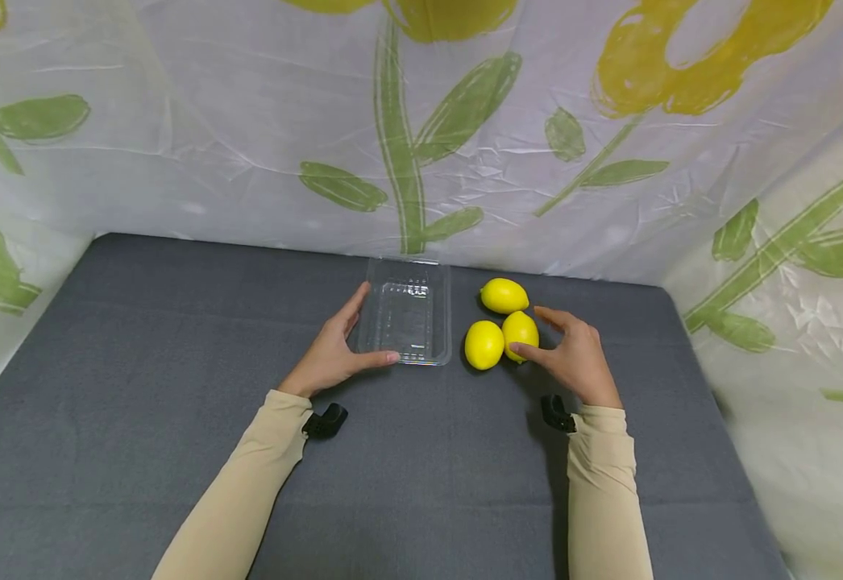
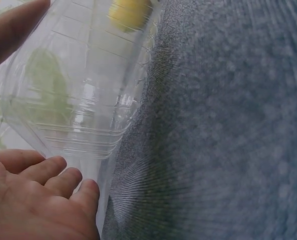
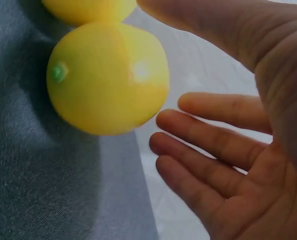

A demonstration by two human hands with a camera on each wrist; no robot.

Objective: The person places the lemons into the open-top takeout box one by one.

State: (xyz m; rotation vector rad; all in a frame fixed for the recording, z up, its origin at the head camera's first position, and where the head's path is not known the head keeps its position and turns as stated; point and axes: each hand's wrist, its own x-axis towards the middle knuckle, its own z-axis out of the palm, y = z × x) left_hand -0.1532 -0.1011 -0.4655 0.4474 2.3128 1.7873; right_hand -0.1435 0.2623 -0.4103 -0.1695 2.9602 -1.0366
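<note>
A clear plastic container (image 1: 404, 314) stands near the table's back edge. My left hand (image 1: 334, 346) is at its near left corner, with the thumb at the front rim and the index finger along the left side. In the left wrist view the other fingers (image 2: 58, 172) lie loosely beside the container's wall (image 2: 83, 110). Right of the container are three yellow lemons, one at the back (image 1: 504, 296), one at front left (image 1: 484, 345) and one at front right (image 1: 521, 334). Around that front right lemon (image 3: 108, 80) my right hand (image 1: 570, 354) is spread, its thumb overlapping it and its fingers extended.
A dark grey cloth covers the table (image 1: 421, 483). Behind it hangs a pale sheet (image 1: 247, 121) with yellow flowers and green leaves, which also runs down both sides. Each wrist carries a small black camera, one on the left (image 1: 325, 420) and one on the right (image 1: 558, 413).
</note>
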